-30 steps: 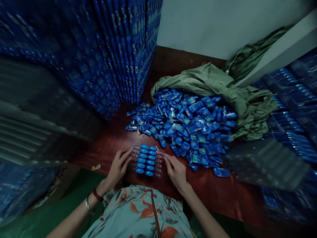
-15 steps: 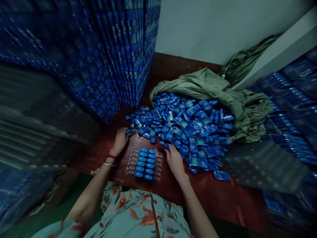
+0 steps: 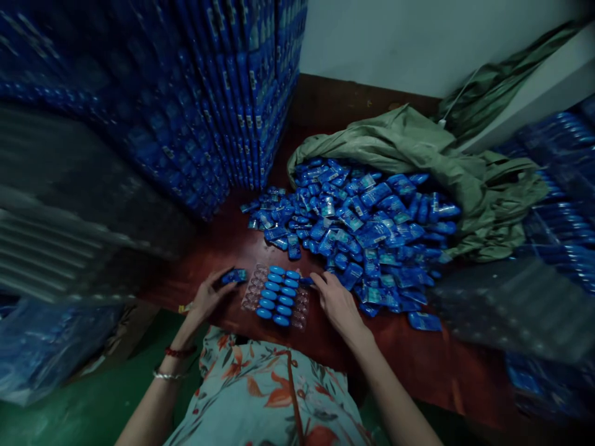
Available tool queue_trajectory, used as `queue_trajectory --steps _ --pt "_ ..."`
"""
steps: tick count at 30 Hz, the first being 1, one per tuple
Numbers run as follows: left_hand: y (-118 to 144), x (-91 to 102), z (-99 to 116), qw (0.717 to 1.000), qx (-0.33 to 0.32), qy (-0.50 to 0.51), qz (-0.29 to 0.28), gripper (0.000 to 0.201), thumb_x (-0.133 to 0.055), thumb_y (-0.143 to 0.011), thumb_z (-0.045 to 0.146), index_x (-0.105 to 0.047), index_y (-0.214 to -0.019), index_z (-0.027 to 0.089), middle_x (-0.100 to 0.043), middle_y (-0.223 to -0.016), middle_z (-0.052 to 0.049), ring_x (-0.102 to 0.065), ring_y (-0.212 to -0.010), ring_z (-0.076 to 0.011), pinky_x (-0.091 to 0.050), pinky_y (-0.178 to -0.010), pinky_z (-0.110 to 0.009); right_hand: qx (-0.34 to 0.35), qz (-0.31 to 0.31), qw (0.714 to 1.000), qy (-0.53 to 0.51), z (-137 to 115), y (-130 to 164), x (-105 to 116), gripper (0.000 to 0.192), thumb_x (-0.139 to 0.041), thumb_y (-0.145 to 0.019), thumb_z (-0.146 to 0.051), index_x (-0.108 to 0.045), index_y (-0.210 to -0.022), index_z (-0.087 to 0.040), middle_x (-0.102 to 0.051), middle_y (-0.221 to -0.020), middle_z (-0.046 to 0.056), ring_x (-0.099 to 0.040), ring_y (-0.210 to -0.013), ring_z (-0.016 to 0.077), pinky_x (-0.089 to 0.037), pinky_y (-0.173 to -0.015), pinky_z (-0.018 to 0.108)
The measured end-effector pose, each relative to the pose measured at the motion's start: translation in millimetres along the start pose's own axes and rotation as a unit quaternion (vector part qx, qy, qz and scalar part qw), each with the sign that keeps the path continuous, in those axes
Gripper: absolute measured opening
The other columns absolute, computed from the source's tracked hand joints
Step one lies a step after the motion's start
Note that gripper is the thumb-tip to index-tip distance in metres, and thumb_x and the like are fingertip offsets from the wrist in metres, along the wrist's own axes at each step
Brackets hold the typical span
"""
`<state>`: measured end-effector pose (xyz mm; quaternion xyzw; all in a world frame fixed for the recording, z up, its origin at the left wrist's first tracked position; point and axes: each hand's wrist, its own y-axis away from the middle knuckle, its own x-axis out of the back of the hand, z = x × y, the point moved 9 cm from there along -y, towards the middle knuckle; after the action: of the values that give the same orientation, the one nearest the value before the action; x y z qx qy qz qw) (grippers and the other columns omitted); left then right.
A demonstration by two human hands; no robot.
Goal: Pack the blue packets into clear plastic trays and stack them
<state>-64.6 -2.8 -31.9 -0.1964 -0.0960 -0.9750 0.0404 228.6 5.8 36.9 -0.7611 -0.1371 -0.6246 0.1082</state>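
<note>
A clear plastic blister tray lies on the dark red tabletop, with two middle columns of bright blue oval pieces in it. To its left, my left hand grips a small blue packet between thumb and fingers. At the tray's right edge my right hand pinches another blue packet, mostly covered by the fingers. Just beyond the tray spreads a heap of glossy blue packets with printed labels, spilling out of a green sack.
Tall stacks of blue packs rise at the back left. Nested clear trays stand at the left, and more trays at the right. Further blue packs are piled at the far right, beside a pale post.
My left hand has drawn back from the heap's edge toward me and left, keeping its packet. My right hand has moved slightly at the tray's right side. The view has shifted a little.
</note>
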Motion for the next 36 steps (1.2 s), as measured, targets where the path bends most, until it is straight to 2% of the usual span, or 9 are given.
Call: queue_trajectory --steps 4,8,13,15,19,22,24,29,36 --pt "5 -1.2 9 0.994 -0.073 -0.084 0.021 0.043 -0.06 -0.078 0.039 -0.06 -0.117 0.02 -0.059 -0.104 -0.007 -0.059 -0.1 -0.0205 -0.048 -0.09 -0.036 0.035 -0.015 0.998 0.044 -5 -2 -2 0.037 -0.039 -0.087 -0.008 -0.053 -0.119 -0.021 -0.058 -0.098 0.01 -0.057 -0.09 0.022 -0.048 -0.067 0.028" --pt "11 3.4 29 0.974 -0.157 -0.153 0.052 0.03 -0.05 -0.087 0.033 -0.062 -0.111 0.02 -0.059 -0.104 -0.008 -0.06 -0.098 -0.02 -0.05 -0.088 -0.036 0.02 0.012 0.998 -0.057 0 1 2 0.034 -0.038 -0.092 -0.02 -0.047 -0.124 -0.017 -0.058 -0.106 0.011 -0.058 -0.095 0.0221 -0.049 -0.073 0.03" --pt "7 7.0 64 0.96 -0.22 -0.149 0.089 0.025 -0.049 -0.089 0.032 -0.06 -0.106 0.018 -0.061 -0.107 -0.008 -0.06 -0.099 -0.0199 -0.05 -0.089 -0.035 -0.003 0.033 0.986 -0.163 2 3 6 0.026 -0.038 -0.093 -0.025 -0.055 -0.112 -0.018 -0.058 -0.098 0.008 -0.06 -0.086 0.0195 -0.05 -0.074 0.03" --pt "2 -2.8 75 0.958 -0.237 -0.146 0.068 0.023 -0.049 -0.09 0.029 -0.059 -0.107 0.018 -0.062 -0.106 -0.007 -0.06 -0.098 -0.019 -0.05 -0.088 -0.034 -0.006 0.039 0.984 -0.173 1 3 5 0.027 -0.038 -0.093 -0.024 -0.055 -0.113 -0.018 -0.058 -0.097 0.008 -0.059 -0.086 0.0197 -0.05 -0.074 0.031" --pt "-9 -37.1 85 0.946 -0.256 -0.194 -0.038 0.028 -0.042 -0.091 0.016 -0.053 -0.116 0.018 -0.058 -0.11 -0.008 -0.059 -0.096 -0.0166 -0.05 -0.084 -0.03 -0.009 0.026 0.986 -0.163 2 1 -3 0.033 -0.035 -0.092 -0.019 -0.053 -0.12 -0.017 -0.058 -0.1 0.01 -0.057 -0.093 0.0219 -0.05 -0.081 0.036" --pt "-10 -55.7 89 0.916 -0.253 -0.288 -0.119 0.036 -0.036 -0.089 0.008 -0.048 -0.121 0.02 -0.054 -0.111 -0.008 -0.059 -0.092 -0.0157 -0.05 -0.08 -0.028 -0.001 0.014 0.986 -0.163 3 0 -7 0.038 -0.032 -0.092 -0.015 -0.048 -0.126 -0.017 -0.058 -0.105 0.011 -0.054 -0.101 0.0226 -0.048 -0.087 0.038" --pt "-8 -59.7 93 0.889 -0.253 -0.349 -0.156 0.036 -0.035 -0.089 0.006 -0.048 -0.119 0.02 -0.054 -0.106 -0.007 -0.058 -0.086 -0.0155 -0.049 -0.076 -0.027 0.002 0.017 0.987 -0.162 3 0 -5 0.038 -0.031 -0.091 -0.014 -0.047 -0.126 -0.017 -0.057 -0.107 0.011 -0.053 -0.104 0.0227 -0.046 -0.09 0.04" --pt "-3 -51.9 102 0.85 -0.256 -0.429 -0.166 0.036 -0.035 -0.087 0.003 -0.045 -0.119 0.016 -0.053 -0.102 -0.008 -0.056 -0.083 -0.0167 -0.049 -0.076 -0.029 0.008 -0.023 0.989 -0.147 1 -3 -1 0.03 -0.032 -0.09 -0.009 -0.05 -0.113 -0.016 -0.056 -0.097 0.009 -0.055 -0.09 0.0201 -0.047 -0.082 0.035" --pt "0 -59.8 94 0.842 -0.229 -0.453 -0.186 0.039 -0.033 -0.082 -0.002 -0.046 -0.114 0.015 -0.055 -0.102 -0.008 -0.055 -0.089 -0.0182 -0.048 -0.082 -0.032 0.018 -0.072 0.995 -0.072 -3 -6 0 0.041 -0.033 -0.08 0.002 -0.051 -0.111 -0.017 -0.053 -0.095 0.007 -0.053 -0.084 0.0173 -0.044 -0.076 0.028"
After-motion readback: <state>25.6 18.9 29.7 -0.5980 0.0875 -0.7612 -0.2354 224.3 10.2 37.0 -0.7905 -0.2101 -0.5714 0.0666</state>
